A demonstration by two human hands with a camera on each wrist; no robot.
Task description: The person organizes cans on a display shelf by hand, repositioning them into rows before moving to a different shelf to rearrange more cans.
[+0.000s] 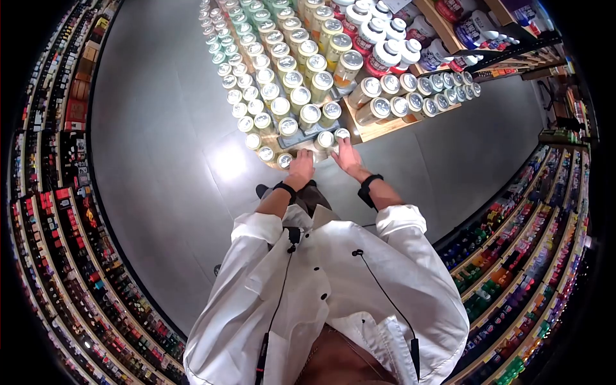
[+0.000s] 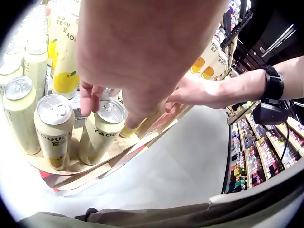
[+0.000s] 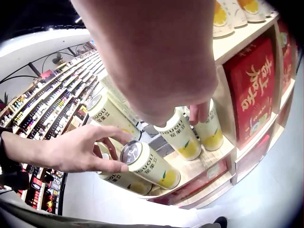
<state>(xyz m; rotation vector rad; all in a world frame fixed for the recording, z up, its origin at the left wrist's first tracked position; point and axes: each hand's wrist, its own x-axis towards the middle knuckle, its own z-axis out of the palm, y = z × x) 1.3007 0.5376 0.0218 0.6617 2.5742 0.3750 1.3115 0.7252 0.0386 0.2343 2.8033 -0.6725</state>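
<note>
My left hand [image 1: 301, 168] grips the top of a tall pale-yellow drink can [image 3: 156, 166], its thumb and fingers on either side of the silver lid. The can has dark lettering and a yellow fruit picture. To its right, my right hand [image 1: 348, 157] holds a matching can [image 3: 183, 140] from above; its curled fingers [image 3: 202, 114] come down beside that can, and its thumb is hidden. Another such can [image 3: 211, 130] stands close by on the right. Two more cans [image 2: 54, 128] stand left of my left hand, near the rounded wooden shelf edge [image 2: 71, 178].
Rows of cans [image 1: 276, 70] fill the display beyond my hands, around a grey ridged tray [image 1: 301, 136]. Further cans [image 1: 378, 106] line a wooden ledge at the right, and white-capped bottles [image 1: 385, 54] stand behind. Stocked shelves [image 1: 51, 224] curve along both sides of the grey floor [image 1: 160, 128].
</note>
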